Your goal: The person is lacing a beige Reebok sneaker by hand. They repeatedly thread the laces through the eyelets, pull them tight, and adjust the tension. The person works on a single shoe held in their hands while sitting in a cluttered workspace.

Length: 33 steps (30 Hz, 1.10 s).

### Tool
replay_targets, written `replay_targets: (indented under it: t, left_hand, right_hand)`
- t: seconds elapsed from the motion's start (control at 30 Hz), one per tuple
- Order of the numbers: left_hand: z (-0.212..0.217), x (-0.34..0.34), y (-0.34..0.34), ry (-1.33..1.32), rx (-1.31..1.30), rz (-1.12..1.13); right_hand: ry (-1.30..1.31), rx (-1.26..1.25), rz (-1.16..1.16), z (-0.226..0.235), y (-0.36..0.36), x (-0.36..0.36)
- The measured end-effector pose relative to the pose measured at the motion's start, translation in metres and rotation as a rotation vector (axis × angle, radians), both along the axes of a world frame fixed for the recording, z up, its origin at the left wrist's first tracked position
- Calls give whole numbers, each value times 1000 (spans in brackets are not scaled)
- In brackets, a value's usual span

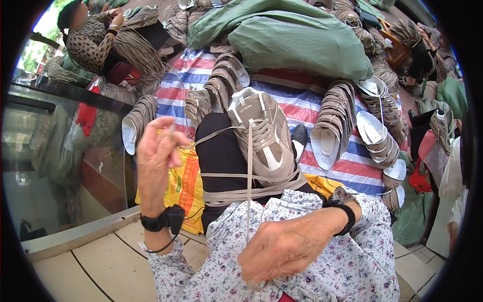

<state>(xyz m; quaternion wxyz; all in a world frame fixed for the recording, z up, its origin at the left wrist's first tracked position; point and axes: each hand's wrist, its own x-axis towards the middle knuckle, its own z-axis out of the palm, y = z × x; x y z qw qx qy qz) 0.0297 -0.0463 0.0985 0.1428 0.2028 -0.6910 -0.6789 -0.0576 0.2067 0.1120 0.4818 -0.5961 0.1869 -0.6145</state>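
Observation:
A grey-brown shoe upper (279, 138) with a white toe patch rests on my dark-trousered leg, partly laced with a flat beige lace. My left hand (157, 150) is raised left of it, fingers pinched on one end of the lace (214, 135), which runs across from the top of the upper. The other end of the lace (249, 196) stretches straight down towards me into my right hand (284, 249), closed before my flowered shirt. Its fingertips are partly hidden. Several loose beige laces (229, 197) lie across my thighs below the upper.
Rows of nested shoe uppers (333, 121) stand on a striped plastic sheet (302, 111) ahead. Behind them lies a large green sack (302, 43). A glass panel (75, 171) borders my left side. Another person (93, 43) handles an upper at the far left.

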Motion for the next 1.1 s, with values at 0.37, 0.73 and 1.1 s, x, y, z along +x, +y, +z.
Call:
replay_targets:
  t: [0.37, 0.73, 1.1]
  left_hand:
    - [21, -43, 61, -132, 153, -474]
    - [-17, -44, 53, -347, -155, -252]
    - [-94, -58, 35, -181, -134, 53]
  right_hand:
    - [-5, 486, -664, -42, -23, -81]
    - [-97, 643, -718, -83, -33, -86]
    - [1500, 308, -1028, -114, -47, -46]
